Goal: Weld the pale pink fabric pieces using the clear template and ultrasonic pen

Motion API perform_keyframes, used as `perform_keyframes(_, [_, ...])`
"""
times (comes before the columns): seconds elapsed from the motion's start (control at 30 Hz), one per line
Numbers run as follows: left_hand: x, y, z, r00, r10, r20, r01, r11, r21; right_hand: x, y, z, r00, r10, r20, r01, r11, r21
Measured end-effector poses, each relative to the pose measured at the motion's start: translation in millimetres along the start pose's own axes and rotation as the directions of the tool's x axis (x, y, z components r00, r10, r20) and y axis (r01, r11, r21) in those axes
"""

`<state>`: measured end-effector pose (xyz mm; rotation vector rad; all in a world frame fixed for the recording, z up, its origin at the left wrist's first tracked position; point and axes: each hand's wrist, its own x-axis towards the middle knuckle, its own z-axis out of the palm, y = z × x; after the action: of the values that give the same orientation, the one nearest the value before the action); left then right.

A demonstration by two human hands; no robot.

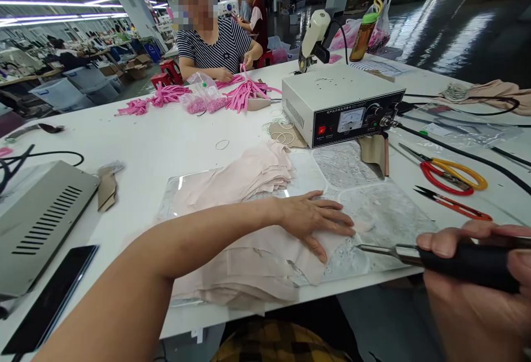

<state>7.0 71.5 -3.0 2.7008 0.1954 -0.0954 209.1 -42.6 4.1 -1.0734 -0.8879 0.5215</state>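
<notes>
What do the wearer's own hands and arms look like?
The left hand is ungloved, no ring or watch showing, and its forearm has no sleeve. The right hand is ungloved too. A yellow-and-black checked garment shows below.

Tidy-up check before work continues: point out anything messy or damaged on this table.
The board looks scuffed and cloudy, with small bits near the left hand. Loose string loops lie scattered by the metal box, looking untidy. I see no spill.
</notes>
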Motion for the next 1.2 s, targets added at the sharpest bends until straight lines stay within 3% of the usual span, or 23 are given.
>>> perform_keyframes(0.07, [-0.5, -0.8, 0.9, 1.0, 0.017, -0.017, -0.017, 1.0, -0.006, 0.6, -3.7, 13.7, 0.982, 0.155, -0.107, -0.132, 0.971, 0.197])
perform_keyframes(0.13, [-1.1, -1.7, 1.8, 0.999, 0.038, -0.031, -0.038, 0.999, -0.004, 1.3, -4.4, 21.1, 0.967, 0.211, -0.146, -0.169, 0.953, 0.252])
perform_keyframes(0.4, [-1.1, -1.6, 1.7, 1.0, 0.022, 0.01, -0.023, 1.0, 0.021, 1.5, -1.5, 27.3, 0.985, 0.14, -0.101, -0.117, 0.972, 0.203])
perform_keyframes(0.83, [-1.0, -4.3, 6.6, 0.997, 0.049, -0.056, -0.049, 0.999, 0.01, -1.5, -4.3, 34.4, 0.983, 0.143, -0.119, -0.119, 0.975, 0.187])
perform_keyframes(1.0, [-1.2, -4.6, 5.6, 0.998, 0.055, -0.031, -0.055, 0.998, 0.017, -1.4, -4.3, 33.6, 0.995, 0.074, -0.068, -0.061, 0.984, 0.168])
perform_keyframes(1.2, [-1.0, -4.8, 4.9, 0.998, 0.031, -0.048, -0.032, 0.999, -0.024, -2.7, -10.7, 33.4, 0.993, 0.117, 0.001, -0.115, 0.977, 0.179])
